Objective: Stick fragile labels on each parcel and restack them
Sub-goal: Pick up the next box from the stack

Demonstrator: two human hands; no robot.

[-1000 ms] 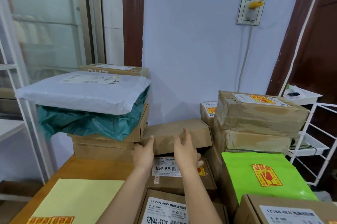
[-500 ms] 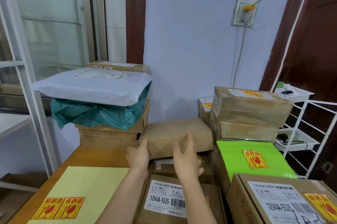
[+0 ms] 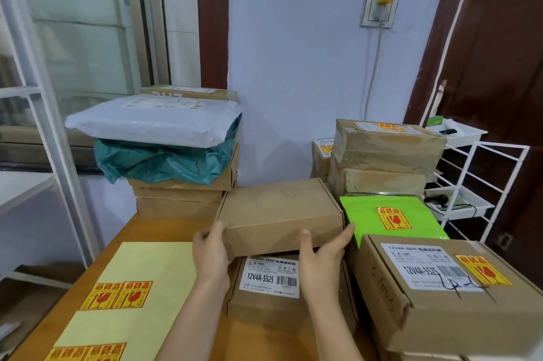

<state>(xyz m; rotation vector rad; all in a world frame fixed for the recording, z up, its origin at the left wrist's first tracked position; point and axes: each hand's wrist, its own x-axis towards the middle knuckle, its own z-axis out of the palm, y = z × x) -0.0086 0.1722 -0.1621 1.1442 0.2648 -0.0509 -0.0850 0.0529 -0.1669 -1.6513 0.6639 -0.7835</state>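
Two bare forearms are seen entering from the 6 o'clock edge, each ending in a bare hand: the left hand (image 3: 212, 255) toward 7 o'clock and the right hand (image 3: 321, 256) toward 5 o'clock. No sleeve, glove, watch, ring or bracelet is worn on either as far as the wrists and forearms are shown. The fingers (image 3: 305, 238) are slim, and the nails are kept short and unpainted where they can be made out.
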